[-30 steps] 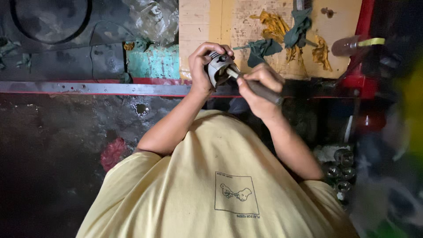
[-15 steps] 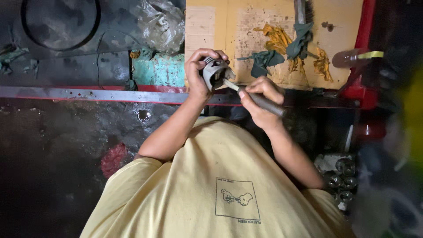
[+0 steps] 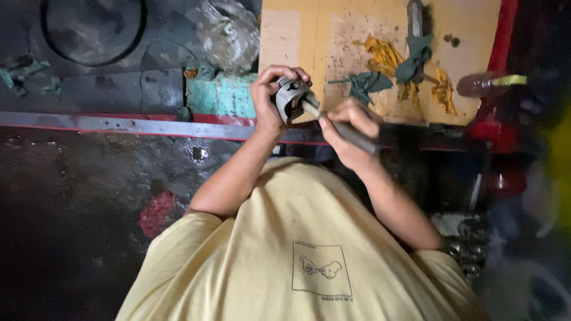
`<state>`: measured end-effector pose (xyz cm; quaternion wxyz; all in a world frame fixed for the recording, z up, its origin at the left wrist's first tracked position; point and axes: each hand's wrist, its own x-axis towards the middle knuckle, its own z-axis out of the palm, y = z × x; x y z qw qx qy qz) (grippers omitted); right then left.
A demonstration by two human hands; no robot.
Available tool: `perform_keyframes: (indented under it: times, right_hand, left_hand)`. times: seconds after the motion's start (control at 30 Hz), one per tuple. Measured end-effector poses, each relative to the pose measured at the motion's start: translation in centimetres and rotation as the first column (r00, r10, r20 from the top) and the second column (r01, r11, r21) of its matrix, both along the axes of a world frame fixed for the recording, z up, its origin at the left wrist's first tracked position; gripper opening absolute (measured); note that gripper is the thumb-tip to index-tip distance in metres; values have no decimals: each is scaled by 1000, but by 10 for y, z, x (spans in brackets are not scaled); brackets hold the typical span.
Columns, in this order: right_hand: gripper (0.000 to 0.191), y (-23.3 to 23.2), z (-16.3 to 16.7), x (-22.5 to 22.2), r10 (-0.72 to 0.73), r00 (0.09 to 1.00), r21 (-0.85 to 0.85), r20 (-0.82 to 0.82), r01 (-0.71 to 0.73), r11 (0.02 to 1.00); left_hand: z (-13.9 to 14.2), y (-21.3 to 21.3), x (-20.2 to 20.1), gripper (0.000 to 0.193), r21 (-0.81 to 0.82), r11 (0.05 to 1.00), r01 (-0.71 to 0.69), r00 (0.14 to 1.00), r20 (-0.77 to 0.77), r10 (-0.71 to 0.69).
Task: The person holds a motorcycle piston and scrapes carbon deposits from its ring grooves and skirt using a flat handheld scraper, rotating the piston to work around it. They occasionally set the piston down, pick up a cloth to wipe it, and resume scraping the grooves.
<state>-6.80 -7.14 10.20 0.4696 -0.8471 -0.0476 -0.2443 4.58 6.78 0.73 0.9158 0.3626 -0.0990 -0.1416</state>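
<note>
— Above your chest, what are you gripping?
— Your left hand (image 3: 269, 98) is curled around a grey metal part (image 3: 289, 98); your right hand (image 3: 350, 132) is pinched on a dark tool (image 3: 348, 132) whose tip touches that part.
— What's nearby?
— Just beyond lies yellow cardboard (image 3: 297, 35) with green rags (image 3: 367, 84), a grey metal rail (image 3: 119, 125) running beneath your wrists, and a red frame (image 3: 505, 53) on the right.
— Any change?
— Both hands sit slightly lower in view than before; the grip is unchanged.
</note>
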Motion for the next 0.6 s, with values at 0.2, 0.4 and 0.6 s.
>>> perform_keyframes:
  times: [0.2,0.4,0.6]
  right_hand:
    - [25,3,-2,0,-17,999,5,-45,17,1000]
    - [23,0,-11,-3,54,996,121,-70,-45,992]
    - [22,4,-22,-11,-13,992,150,-129,32,988]
  left_hand:
    - [-5,8,-4,34,-83,996,-25,997,-82,18]
    - [-15,7,-5,34,-153,988,-24,993,-121,6]
    - [-21,7,-9,35,-189,982,-23,985,-172,-10]
